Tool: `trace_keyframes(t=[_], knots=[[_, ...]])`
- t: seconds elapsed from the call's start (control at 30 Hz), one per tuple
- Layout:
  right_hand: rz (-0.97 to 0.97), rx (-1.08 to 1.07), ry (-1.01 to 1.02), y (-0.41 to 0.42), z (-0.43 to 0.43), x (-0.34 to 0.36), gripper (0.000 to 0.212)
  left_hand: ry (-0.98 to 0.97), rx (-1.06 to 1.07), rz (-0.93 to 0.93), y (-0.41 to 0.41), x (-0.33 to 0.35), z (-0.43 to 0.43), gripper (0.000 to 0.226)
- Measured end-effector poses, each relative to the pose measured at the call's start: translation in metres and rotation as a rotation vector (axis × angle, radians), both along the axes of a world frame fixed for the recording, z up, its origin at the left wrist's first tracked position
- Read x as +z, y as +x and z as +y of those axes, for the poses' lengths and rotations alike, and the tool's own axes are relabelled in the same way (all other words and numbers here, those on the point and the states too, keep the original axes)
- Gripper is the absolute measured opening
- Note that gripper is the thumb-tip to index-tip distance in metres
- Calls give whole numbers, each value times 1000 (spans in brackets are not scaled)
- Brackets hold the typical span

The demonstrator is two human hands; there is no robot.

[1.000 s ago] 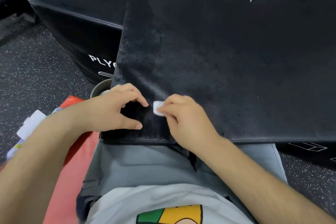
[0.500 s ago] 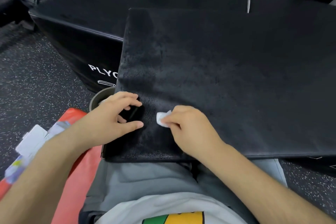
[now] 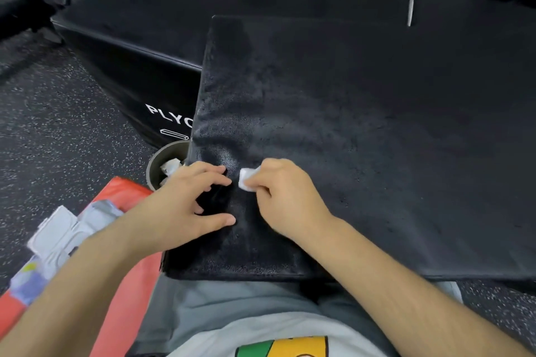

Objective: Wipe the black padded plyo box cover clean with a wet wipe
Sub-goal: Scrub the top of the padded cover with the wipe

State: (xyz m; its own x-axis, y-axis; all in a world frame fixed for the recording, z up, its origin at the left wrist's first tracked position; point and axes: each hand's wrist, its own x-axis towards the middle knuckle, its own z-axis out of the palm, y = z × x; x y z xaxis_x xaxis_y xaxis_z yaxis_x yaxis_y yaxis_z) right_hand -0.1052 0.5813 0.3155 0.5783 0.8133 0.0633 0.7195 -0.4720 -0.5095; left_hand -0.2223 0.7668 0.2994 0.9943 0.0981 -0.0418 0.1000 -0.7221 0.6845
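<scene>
Plainly the black padded plyo box cover [image 3: 362,139] is a broad, soft slab: it lies across the person's lap, its far edge propped on the plyo box [image 3: 139,46] behind, its near left corner just above the knees. Its pebbled skin looks yielding, so it probably dimples under pressure and may slide on the lap unless braced.

The left hand [image 3: 179,206] does that bracing. Its fingers are arched and spread, the tips and thumb pressing on the cover near the left edge, wrapped round nothing.

The right hand [image 3: 287,200] pinches a small folded wet wipe [image 3: 246,182] between thumb and curled fingers, holding it against the cover just beside the left fingertips. The wipe is light, limp and damp, so a firm pinch near its folded bulk suits it, with only a little showing past the fingers.

Left of the lap stands a small grey bin [image 3: 158,164] holding crumpled white wipes [image 3: 171,166]. Nearer lies a red mat [image 3: 127,278] with a pale wipes pack [image 3: 58,238] on it, on the speckled floor [image 3: 58,130].
</scene>
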Motion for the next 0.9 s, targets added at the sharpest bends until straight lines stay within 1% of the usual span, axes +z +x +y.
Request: trace_keyframes(t=[0.07,0.13,0.17,0.23,0.3,0.37,0.4,0.47,0.53,0.6,0.63,0.67,0.73,0.8,0.87,0.9], knots=[[29,112,21,-20,-9,3,24,-13,1,-11,-2,-1,0,73],[58,160,-16,-23,-14,8,24,-9,7,-10,-4,-1,0,72],[34,145,-42,-13,-9,7,22,-7,14,-1,-4,-1,0,71],[-31,17,-42,20,7,1,23,7,18,5,1,2,-2,65],[-38,-104,-6,35,16,-3,29,91,-11,-36,11,7,-4,55],[-36,-52,22,22,13,-6,33,217,-58,-110,24,11,-6,48],[-26,5,27,11,8,-5,33,272,-66,-142,31,11,-5,49],[-19,60,-12,5,-1,-2,30,354,-44,-141,44,7,-2,61],[-85,-13,-30,32,2,-9,27,397,-48,-52,53,1,0,79],[-134,-141,-22,52,6,-13,29,394,-65,23,56,-7,-2,90],[-128,-172,-16,51,6,-14,29,376,-61,25,55,-9,-3,91],[-115,-149,-9,43,6,-14,30,355,-53,16,53,-12,-4,91],[-82,-35,-1,21,2,-11,31,328,-50,2,50,-15,-6,89],[-89,-5,-27,31,1,-8,30,312,-53,-2,50,-17,-5,88],[-154,-135,-44,66,9,-13,31,297,-53,0,51,-19,-4,89],[-142,-205,-40,77,13,-13,33,289,-53,-1,52,-20,-4,90]])
